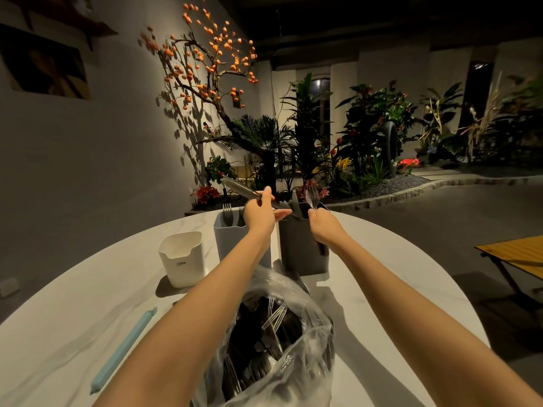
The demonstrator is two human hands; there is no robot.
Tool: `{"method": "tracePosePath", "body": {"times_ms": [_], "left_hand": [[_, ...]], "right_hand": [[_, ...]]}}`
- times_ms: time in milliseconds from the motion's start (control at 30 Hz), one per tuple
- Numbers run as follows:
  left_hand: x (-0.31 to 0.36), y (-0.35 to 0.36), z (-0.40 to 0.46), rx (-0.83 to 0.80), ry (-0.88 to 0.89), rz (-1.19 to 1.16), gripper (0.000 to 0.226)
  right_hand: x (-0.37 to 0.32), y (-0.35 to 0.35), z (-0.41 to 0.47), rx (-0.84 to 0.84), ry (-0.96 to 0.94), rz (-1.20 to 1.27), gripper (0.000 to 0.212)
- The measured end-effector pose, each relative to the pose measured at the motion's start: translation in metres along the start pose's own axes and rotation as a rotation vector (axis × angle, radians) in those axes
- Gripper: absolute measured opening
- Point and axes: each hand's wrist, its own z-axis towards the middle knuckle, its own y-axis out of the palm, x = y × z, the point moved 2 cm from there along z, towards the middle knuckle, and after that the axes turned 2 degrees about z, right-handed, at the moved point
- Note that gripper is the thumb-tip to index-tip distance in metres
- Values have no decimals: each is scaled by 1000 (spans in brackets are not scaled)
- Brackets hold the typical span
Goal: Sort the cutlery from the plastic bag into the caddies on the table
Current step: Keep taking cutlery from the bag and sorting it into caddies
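Both hands over dark caddy (302, 248) — left hand (260, 214) grips tongs (239, 188), right hand (323, 223) grips clear cutlery (312, 198).

1. I see the plastic bag (273, 348) bulging between my two forearms, blocking the straight path down the middle of the counter (73, 304).
2. Three caddies crowd the far side: white caddy (182, 259), light grey caddy (232, 239), dark grey caddy (299, 245), the two grey ones just beside each other.
3. Fork tines stand up out of both grey caddies, barring entry from above.
4. A pale blue clip (123, 351) lies on the left counter; bare surface surrounds it.
5. Right of the dark caddy, open counter runs to the edge.
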Motion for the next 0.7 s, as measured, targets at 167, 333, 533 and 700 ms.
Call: {"method": "tracePosePath", "body": {"times_ms": [167, 333, 533, 700], "left_hand": [[-7, 7, 14, -17, 20, 1, 22], [-20, 10, 25, -101, -4, 367, 25], [-26, 15, 31, -108, -13, 513, 25], [-24, 10, 35, 27, 158, 560, 36]], "right_hand": [[4, -1, 9, 90, -56, 1, 36], [10, 2, 18, 135, -59, 107, 39], [16, 7, 22, 122, -68, 116, 36], [20, 10, 25, 111, -97, 129, 31]]}}
